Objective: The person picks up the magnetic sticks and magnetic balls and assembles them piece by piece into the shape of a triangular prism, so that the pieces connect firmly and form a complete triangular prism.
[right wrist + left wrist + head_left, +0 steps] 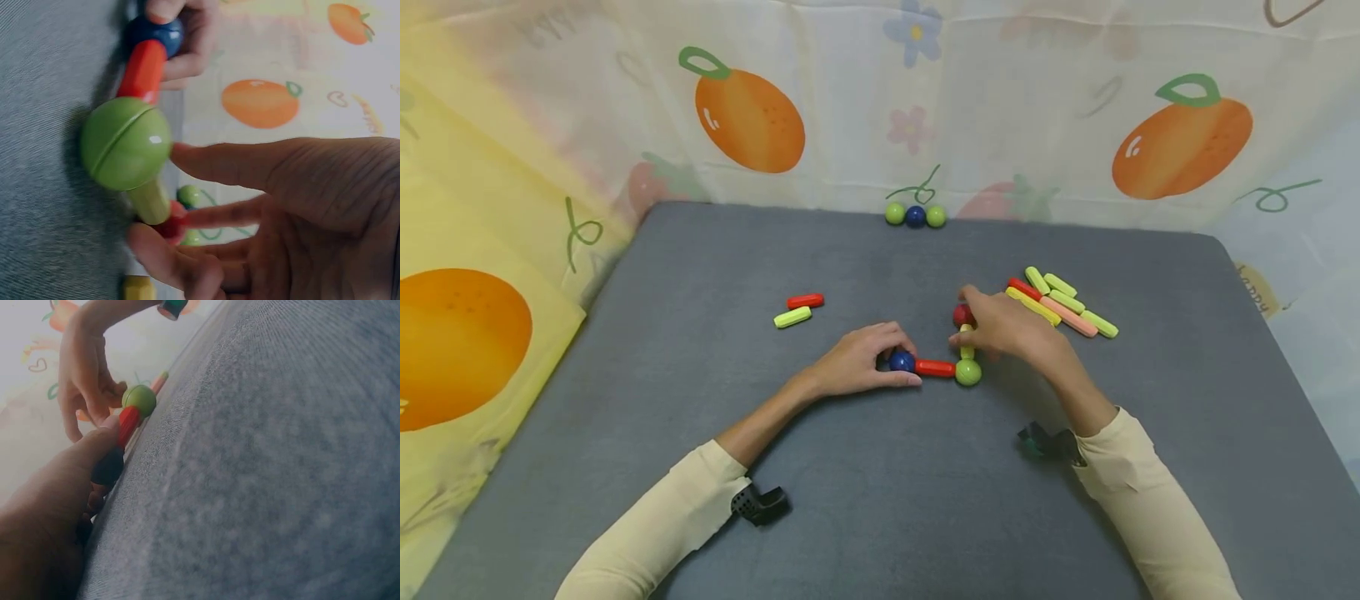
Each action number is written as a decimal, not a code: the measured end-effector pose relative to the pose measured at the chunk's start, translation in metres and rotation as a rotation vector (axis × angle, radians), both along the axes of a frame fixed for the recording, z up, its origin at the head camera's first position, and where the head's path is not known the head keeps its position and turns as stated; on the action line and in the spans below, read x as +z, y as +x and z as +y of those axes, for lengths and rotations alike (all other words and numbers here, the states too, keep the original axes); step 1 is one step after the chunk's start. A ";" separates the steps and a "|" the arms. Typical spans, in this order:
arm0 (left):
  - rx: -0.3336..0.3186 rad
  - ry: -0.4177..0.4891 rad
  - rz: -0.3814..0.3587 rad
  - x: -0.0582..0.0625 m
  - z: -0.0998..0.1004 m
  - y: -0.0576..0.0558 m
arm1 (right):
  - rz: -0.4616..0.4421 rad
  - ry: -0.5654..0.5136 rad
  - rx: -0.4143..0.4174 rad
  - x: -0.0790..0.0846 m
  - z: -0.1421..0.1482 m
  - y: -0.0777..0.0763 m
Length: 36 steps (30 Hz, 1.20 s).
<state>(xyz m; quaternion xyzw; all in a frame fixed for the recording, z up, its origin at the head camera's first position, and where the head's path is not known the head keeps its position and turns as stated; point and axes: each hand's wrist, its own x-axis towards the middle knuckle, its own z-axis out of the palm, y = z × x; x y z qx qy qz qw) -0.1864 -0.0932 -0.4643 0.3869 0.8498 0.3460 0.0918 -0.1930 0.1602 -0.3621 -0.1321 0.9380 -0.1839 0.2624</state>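
My left hand (867,358) grips a blue ball (902,361) between thumb and fingers. From that ball a red stick (936,368) runs right to a light green ball (967,372). A short yellow-green stick (150,201) joins the green ball to a red ball (962,315) farther back, making an L shape. My right hand (1006,323) curls its fingers at the red ball, while its thumb lies beside the yellow-green stick, close to the green ball in the right wrist view. Part of the red ball is hidden behind the fingers.
Right of my right hand lies a group of sticks: yellow-green (1067,301), yellow (1033,307), pink (1069,317) and red. A red stick (806,301) and a yellow-green stick (792,317) lie at left. Two green balls flank a blue ball (915,217) at the table's back edge.
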 end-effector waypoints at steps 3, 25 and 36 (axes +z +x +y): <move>0.002 -0.001 0.003 -0.001 0.001 0.000 | -0.059 -0.008 0.041 0.003 0.001 0.003; 0.159 -0.527 0.267 0.081 -0.059 -0.011 | -0.076 -0.018 0.098 -0.003 -0.005 0.000; 0.349 -0.766 0.243 0.087 -0.072 -0.009 | -0.075 -0.025 0.084 -0.004 -0.004 0.001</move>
